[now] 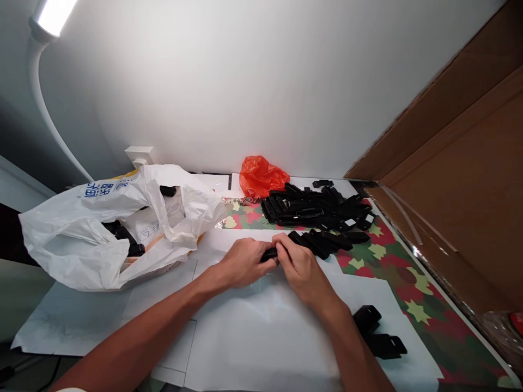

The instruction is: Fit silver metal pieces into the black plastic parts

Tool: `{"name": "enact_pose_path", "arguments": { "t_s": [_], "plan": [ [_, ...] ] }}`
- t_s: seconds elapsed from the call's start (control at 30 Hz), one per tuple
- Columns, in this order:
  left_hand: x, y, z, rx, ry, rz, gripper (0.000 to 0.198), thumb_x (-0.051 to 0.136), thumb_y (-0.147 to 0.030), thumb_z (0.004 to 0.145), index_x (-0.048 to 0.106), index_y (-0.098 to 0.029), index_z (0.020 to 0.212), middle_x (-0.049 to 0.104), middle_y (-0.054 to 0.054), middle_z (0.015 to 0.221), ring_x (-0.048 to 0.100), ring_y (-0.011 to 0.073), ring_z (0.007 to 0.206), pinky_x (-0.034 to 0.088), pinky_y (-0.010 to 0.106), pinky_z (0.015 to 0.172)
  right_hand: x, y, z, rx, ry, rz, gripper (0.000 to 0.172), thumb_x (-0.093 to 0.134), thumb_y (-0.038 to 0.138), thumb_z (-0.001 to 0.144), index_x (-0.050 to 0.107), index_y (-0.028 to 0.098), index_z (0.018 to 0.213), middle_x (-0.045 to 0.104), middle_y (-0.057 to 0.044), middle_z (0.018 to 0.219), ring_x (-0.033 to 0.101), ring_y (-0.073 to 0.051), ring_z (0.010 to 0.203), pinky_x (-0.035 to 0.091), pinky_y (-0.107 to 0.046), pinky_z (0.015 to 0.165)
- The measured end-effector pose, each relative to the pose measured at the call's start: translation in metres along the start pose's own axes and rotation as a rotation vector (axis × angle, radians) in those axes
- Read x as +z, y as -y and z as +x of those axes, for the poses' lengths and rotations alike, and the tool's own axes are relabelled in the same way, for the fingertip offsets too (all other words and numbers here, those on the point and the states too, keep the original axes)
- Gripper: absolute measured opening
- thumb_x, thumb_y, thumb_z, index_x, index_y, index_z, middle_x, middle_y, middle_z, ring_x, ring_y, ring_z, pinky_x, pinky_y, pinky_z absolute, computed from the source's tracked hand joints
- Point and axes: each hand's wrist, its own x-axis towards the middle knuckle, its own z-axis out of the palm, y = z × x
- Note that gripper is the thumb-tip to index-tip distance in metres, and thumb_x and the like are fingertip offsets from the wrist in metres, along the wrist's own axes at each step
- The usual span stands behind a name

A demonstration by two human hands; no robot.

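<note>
My left hand (247,262) is closed round a small black piece (268,255), which shows between thumb and fingers. Bent over its right end, my right hand (297,268) pinches the same piece or something on it; the fingers hide which. The two hands meet above the white paper (261,332). Just beyond my right hand lies a row of slim black pieces (321,242). Behind that row is a larger heap of black pieces (314,207). Beside my right forearm rest black box-like pieces (378,332).
A white plastic bag (110,201) with black items inside stands at the left. An orange plastic bag (261,175) sits by the wall, with small metal bits (243,201) near it. A cardboard box (457,158) rises at the right. A lamp (47,76) curves over the left.
</note>
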Motion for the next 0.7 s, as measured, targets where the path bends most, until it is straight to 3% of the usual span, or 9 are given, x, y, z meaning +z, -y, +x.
{"name": "enact_pose_path", "arguments": {
  "t_s": [0.7],
  "plan": [
    [0.0018,0.0007,0.0001,0.016,0.015,0.017,0.016,0.056,-0.025,0.092,0.07,-0.02,0.087,0.069,0.002,0.072,0.058,0.0168,0.062,0.032,0.03,0.059,-0.0009,-0.0003,-0.0012,-0.02,-0.003,-0.006,0.026,0.032,0.032,0.108,0.052,0.025,0.093,0.056,0.001,0.075,0.051,-0.018,0.066,0.037,-0.029,0.063]
  ]
}}
